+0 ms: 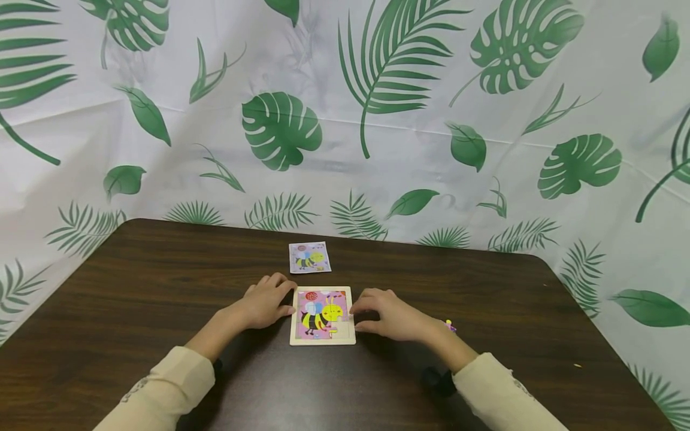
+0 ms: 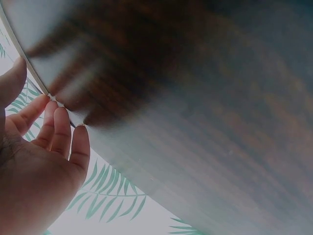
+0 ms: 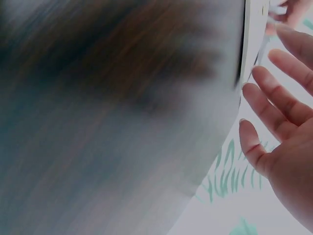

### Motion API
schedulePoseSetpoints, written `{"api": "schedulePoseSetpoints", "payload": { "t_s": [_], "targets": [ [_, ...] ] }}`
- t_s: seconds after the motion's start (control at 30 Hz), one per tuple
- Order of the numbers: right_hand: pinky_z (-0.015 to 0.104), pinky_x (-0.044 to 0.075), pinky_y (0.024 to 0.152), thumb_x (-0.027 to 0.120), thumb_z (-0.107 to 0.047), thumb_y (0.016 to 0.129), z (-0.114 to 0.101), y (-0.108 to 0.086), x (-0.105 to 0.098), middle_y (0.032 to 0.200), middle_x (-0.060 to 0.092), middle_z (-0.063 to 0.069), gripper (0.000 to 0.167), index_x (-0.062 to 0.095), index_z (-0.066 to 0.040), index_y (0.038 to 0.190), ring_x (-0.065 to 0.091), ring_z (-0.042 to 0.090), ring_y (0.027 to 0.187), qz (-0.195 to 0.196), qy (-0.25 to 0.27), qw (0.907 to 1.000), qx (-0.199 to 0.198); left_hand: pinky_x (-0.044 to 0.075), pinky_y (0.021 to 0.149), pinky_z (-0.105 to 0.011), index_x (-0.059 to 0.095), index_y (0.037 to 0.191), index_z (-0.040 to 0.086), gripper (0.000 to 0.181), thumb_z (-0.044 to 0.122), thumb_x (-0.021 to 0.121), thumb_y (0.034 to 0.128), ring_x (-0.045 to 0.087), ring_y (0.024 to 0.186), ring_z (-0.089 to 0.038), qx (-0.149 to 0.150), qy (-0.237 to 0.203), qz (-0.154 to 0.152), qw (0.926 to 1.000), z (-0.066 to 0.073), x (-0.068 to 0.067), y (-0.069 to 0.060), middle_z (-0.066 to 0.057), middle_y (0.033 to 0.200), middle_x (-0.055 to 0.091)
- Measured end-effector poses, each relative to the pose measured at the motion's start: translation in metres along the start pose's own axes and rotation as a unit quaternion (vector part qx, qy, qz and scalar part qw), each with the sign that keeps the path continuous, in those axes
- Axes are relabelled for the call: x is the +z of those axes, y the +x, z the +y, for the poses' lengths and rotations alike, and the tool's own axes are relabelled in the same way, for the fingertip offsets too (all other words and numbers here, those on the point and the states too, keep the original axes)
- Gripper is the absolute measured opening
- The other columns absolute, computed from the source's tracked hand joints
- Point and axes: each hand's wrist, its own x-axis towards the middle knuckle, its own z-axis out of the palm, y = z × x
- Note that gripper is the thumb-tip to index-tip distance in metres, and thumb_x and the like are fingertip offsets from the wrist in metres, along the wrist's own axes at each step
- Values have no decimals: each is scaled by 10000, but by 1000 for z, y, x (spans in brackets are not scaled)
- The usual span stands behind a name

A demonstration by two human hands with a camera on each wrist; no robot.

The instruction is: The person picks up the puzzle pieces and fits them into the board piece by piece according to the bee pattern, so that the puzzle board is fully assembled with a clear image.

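A bee jigsaw puzzle (image 1: 315, 317) lies in a pale wooden frame on the table; bare wood shows at its lower right. My left hand (image 1: 266, 301) rests at the frame's left side, thumb and fingertips against or very near the edge. In the left wrist view the fingers (image 2: 61, 132) are loosely bent beside that edge. On the other side, my right hand (image 1: 390, 314) has its thumb and fingers spread by the right edge; whether they touch it I cannot tell. The right wrist view shows relaxed fingers (image 3: 274, 98) with nothing held.
A printed bee picture card (image 1: 309, 258) lies behind the puzzle on the dark wood table (image 1: 162, 281). A small purple and yellow piece (image 1: 449, 325) is partly hidden by the right forearm. A leaf-patterned curtain (image 1: 409, 155) hangs behind the table.
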Motion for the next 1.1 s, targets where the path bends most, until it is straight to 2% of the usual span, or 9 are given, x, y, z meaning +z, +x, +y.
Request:
{"api": "schedulePoseSetpoints", "payload": {
  "t_s": [0.2,0.33,0.53,0.73,0.9,1.1],
  "targets": [
    [355,459,785,679,-189,832,25,-21,-10,963,585,10,247,657,-69,1046,555,164,899,275,7,9995,-166,353,833,-528,496,1241,16,418,215,603,889,418,1096,-355,-1,-4,10,10000,0,0,0,-179,1193,447],
    [361,464,760,673,-197,837,44,-42,-18,952,591,26,235,655,-54,1023,569,186,883,507,-65,9985,-196,354,830,-527,497,1241,15,419,217,602,890,419,1096,-357,12,10,16,10000,0,0,0,-180,1194,446],
    [358,469,729,662,-234,845,66,-77,-31,947,582,5,252,649,-55,1022,568,179,849,551,138,9980,274,356,831,-529,498,1239,16,419,222,603,889,420,1096,-362,17,37,4,10000,1,0,-1,-182,1191,446],
    [362,461,729,682,-195,824,83,-105,-37,933,582,-7,241,646,-41,1006,554,195,850,625,-85,9964,566,356,831,-528,501,1231,22,410,219,605,887,417,1103,-370,-7,-4,-7,10000,1,-1,-3,-185,1190,446],
    [340,463,716,711,-207,794,93,-119,-36,928,584,-20,227,646,-64,959,555,178,831,628,-190,9955,688,361,820,-520,504,1227,23,407,219,607,886,424,1091,-364,24,-9,15,10000,0,-1,-3,-180,1184,451],
    [333,467,693,738,-282,765,97,-127,-31,883,565,-49,245,620,-106,889,557,155,797,769,-256,9933,825,360,817,-519,503,1229,20,409,218,607,886,425,1089,-361,43,-20,44,10000,-1,1,-2,-178,1185,450]
  ]
}}
